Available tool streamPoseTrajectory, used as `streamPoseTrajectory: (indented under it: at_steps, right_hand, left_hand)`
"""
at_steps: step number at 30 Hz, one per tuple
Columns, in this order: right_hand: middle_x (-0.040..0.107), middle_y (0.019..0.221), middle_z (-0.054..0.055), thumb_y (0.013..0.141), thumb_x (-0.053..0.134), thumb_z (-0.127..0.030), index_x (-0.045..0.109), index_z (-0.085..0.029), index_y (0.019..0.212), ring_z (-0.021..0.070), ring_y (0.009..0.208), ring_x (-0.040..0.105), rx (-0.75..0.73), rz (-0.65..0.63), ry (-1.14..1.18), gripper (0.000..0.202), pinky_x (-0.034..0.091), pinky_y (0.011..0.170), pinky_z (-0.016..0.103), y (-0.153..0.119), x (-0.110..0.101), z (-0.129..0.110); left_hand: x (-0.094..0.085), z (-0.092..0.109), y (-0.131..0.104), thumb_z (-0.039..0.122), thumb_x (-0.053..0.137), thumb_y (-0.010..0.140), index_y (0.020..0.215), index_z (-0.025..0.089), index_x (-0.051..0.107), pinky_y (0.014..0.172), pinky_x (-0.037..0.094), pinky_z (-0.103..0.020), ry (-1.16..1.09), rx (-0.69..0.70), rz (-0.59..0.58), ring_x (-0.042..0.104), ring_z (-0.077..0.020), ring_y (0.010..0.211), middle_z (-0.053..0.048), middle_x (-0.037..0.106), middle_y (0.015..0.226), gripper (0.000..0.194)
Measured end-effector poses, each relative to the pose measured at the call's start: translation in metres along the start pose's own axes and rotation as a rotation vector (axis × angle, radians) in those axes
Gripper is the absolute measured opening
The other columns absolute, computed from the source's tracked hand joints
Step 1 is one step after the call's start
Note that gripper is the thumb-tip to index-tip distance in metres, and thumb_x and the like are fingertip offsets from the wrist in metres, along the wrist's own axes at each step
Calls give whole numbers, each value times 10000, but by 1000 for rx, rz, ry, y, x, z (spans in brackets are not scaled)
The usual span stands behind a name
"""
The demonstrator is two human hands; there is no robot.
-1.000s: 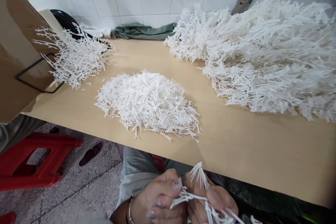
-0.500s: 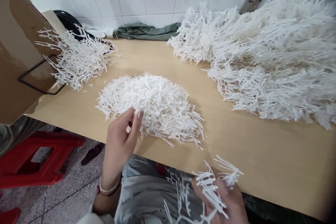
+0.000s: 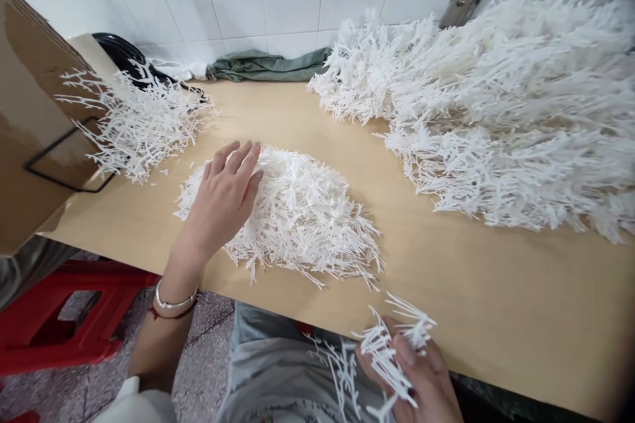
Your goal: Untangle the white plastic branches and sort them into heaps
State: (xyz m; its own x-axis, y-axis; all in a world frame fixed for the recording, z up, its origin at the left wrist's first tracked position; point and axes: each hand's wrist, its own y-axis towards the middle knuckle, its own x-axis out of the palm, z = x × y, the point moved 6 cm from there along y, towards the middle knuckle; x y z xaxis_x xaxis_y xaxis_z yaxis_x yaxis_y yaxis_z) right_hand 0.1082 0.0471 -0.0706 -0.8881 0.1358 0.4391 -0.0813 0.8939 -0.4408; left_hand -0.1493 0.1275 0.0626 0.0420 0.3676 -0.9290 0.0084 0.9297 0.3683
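My left hand lies over the left part of a low pile of small white branched pieces, palm down with its fingers extended; nothing shows in it. Down at the table's front edge, my right hand is closed around white branched sprigs, whose thin tips stick out to the left and upward. A much larger heap of white branches covers the back right of the table. Bare, open-meshed white stems are gathered at the back left.
Left of the brown table stands a cardboard box with a black wire loop. Green cloth and a black object lie by the tiled wall. A red stool is below left.
My left hand has moved up and left onto the pile, and its pinched fingers have spread out. My right hand still holds the sprigs. The view has shifted slightly.
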Motion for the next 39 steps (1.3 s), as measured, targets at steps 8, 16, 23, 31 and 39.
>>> streamPoseTrajectory:
  at_steps: [8,16,23,31,39]
  right_hand:
    - [483,470,-7,781,663,-467,580,-179,569,98,403,429,-136,-207,-111,367,397,384,214,9,9,5]
    - [635,670,28,874,566,-348,690,-197,815,138,571,560,-482,-268,-377,205,522,680,260,-6,39,-16]
    - [520,558,-9,881,532,-304,632,-177,755,101,494,448,-535,-357,-556,206,393,483,185,-14,38,-24]
    - [487,600,-21,907,486,-246,565,-185,758,91,538,419,-578,-522,-549,179,361,525,195,-18,46,-25]
    - [369,536,-33,882,547,-352,461,-191,617,95,499,311,-383,-570,-295,322,293,490,237,-21,42,-7]
  left_hand:
    - [-23,6,-9,353,330,998,1371,142,449,1162,268,-443,-210,-16,180,318,-234,1391,-89,457,1438,445]
    - [5,108,-109,385,435,961,1271,242,498,894,450,-285,-1056,59,-126,550,-167,1062,-38,611,1179,348]
    - [35,110,-121,293,467,958,934,187,532,685,389,-239,-1138,-139,-259,498,-128,761,-18,538,827,127]
    - [50,120,-125,406,457,947,705,168,481,552,287,-238,-1458,-259,-276,361,-111,597,15,409,627,341]
    - [62,131,-134,461,542,893,595,159,376,452,148,-233,-1982,-393,-479,173,-61,479,51,245,531,456]
